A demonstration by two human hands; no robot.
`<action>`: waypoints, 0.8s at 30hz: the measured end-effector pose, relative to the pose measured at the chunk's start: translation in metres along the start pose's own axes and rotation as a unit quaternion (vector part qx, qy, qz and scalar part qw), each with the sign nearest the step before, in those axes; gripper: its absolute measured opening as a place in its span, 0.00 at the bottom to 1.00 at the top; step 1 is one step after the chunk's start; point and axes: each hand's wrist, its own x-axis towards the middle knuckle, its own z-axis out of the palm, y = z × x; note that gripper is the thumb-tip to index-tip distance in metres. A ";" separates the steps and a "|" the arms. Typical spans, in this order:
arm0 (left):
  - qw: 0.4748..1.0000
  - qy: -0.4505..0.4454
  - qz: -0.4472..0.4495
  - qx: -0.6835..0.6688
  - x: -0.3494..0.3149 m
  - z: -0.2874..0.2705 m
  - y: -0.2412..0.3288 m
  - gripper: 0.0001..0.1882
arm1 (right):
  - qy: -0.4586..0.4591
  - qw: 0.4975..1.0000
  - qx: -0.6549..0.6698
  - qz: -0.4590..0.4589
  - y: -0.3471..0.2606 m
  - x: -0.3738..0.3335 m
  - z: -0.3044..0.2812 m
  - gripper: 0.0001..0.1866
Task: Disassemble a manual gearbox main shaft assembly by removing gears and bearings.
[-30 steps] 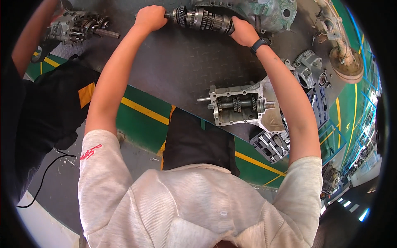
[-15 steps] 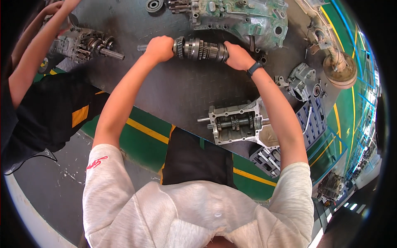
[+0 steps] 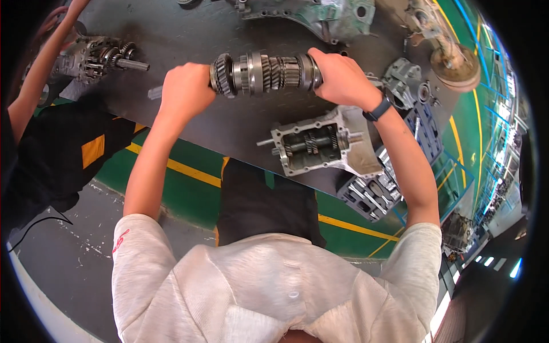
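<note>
Held level above the workbench is a gearbox shaft (image 3: 260, 73) stacked with several steel gears and rings. My left hand (image 3: 187, 88) wraps round its left end, where a thinner length of shaft sticks out past the fist. At the right end my right hand (image 3: 343, 79) is closed on the shaft beside the last ring; a dark band sits on that wrist. Below and to the right of the shaft lies an open gearbox housing half (image 3: 294, 171), with another geared shaft (image 3: 311, 143) inside it.
A greenish gearbox casing (image 3: 311, 16) lies at the far side of the bench (image 3: 229, 134). Right of me are a smaller casting (image 3: 403, 80), a tool case (image 3: 372, 200) and a rusty pipe part (image 3: 454, 66). At left, a co-worker's arm (image 3: 43, 74) reaches by another gear assembly (image 3: 94, 60).
Both hands have brought the geared shaft nearer to me, and it looks larger. The view has shifted, so the bench parts sit higher and further left.
</note>
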 end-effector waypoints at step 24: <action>0.980 -0.085 -0.129 -0.125 -0.161 0.146 0.145 0.06 | -0.160 0.968 0.188 -0.045 0.040 -0.154 0.057 0.32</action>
